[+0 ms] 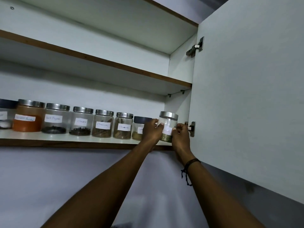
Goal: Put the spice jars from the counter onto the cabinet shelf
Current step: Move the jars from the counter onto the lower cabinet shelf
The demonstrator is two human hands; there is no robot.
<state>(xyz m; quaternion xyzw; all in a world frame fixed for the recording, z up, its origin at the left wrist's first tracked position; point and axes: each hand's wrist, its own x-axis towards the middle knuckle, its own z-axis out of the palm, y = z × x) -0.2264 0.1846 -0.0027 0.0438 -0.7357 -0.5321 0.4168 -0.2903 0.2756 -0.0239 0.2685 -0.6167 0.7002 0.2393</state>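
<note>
Left hand [152, 130] and right hand [180, 137] both grip green-spice jar [168, 124] on shelf [65, 139]; label half covered, unreadable; neighbouring jar [139, 127] partly hidden.

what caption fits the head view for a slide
Both hands, left hand and right hand, set a green-spice jar at the right end of the lower shelf.

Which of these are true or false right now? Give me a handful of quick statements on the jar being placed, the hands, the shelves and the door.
1. Both hands hold the jar with green contents. True: left hand, right hand.
2. That jar sits at the row's left end. False: it is at the right end, beside the dark-lidded jar.
3. The upper shelf carries jars. False: none show on it.
4. The cabinet door is open. True.
5. The orange-powder jar has a black lid. False: its lid is metallic.
</note>
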